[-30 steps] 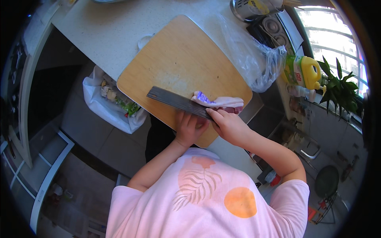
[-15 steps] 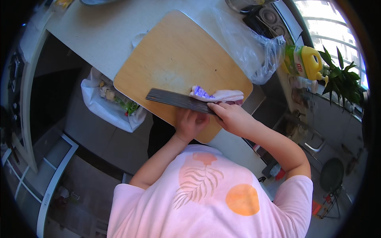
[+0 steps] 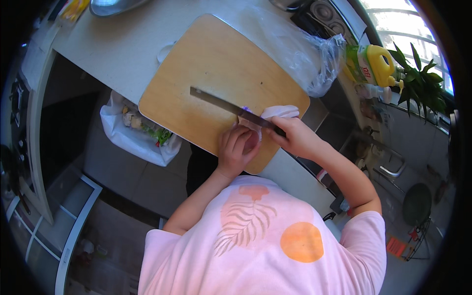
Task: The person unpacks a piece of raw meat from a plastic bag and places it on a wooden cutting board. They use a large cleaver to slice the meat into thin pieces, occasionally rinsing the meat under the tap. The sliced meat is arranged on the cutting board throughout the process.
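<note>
Pink short-sleeved shirt (image 3: 268,248), orange disc (image 3: 302,242)

The hands (image 3: 236,151) hold pale meat (image 3: 280,111) and a long knife (image 3: 220,103) over a wooden board (image 3: 216,56).

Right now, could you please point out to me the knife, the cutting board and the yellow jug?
Knife (image 3: 222,104): head view, on the blade.
Cutting board (image 3: 216,61): head view, on its bare wooden surface.
Yellow jug (image 3: 377,67): head view, on its body, below the handle.
</note>
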Motion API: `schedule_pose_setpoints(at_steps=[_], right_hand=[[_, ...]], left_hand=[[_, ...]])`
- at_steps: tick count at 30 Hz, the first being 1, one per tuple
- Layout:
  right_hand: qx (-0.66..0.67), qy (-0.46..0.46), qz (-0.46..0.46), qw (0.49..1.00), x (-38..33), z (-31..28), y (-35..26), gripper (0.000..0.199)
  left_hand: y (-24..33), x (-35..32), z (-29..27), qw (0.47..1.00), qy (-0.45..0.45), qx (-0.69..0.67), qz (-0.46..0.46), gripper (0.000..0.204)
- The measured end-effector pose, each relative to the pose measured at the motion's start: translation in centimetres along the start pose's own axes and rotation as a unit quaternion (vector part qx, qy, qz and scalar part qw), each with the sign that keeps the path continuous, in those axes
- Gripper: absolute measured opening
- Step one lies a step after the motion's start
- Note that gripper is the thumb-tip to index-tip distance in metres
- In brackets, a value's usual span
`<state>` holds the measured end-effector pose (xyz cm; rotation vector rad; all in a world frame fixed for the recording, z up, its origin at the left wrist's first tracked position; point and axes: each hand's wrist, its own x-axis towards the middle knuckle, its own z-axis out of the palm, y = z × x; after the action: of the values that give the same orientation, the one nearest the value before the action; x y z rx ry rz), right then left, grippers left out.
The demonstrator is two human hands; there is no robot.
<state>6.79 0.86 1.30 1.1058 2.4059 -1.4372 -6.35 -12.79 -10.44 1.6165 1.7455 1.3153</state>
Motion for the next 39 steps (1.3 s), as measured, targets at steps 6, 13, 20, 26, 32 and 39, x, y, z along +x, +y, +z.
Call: schedule_pose_setpoints(at_steps=[6,13,20,26,32,39], right_hand=[[-0.015,0.073,-0.033,0.997,-2.4,0.4,-1.3,0.028],[-0.207,-0.037,0.029,0.977,-5.3,-0.1,-3.4,0.034],[-0.260,-0.066,0.020,0.963,-4.7,-1.1,-2.4,0.037],[-0.198,-0.045,-0.014,0.979,-1.6,1.6,0.8,0.036],[-0.145,-0.064,0.055,0.986,-2.8,0.7,1.1,0.034],[-0.095,-0.004,0.028,0.995,-1.4,3.6,3.6,0.029]], left_hand=[[0.2,-0.4,-0.3,1.000,-0.012,0.028,0.003,0.044],[0.3,-0.6,-0.5,0.998,-0.040,0.057,-0.003,0.046],[0.1,-0.9,-0.1,0.998,-0.047,0.044,-0.014,0.044],[0.1,-0.3,0.4,1.000,-0.018,0.015,-0.021,0.043],[0.0,0.4,0.5,0.999,0.027,0.025,-0.018,0.042],[-0.7,0.0,1.1,0.999,0.039,-0.011,-0.014,0.042]])
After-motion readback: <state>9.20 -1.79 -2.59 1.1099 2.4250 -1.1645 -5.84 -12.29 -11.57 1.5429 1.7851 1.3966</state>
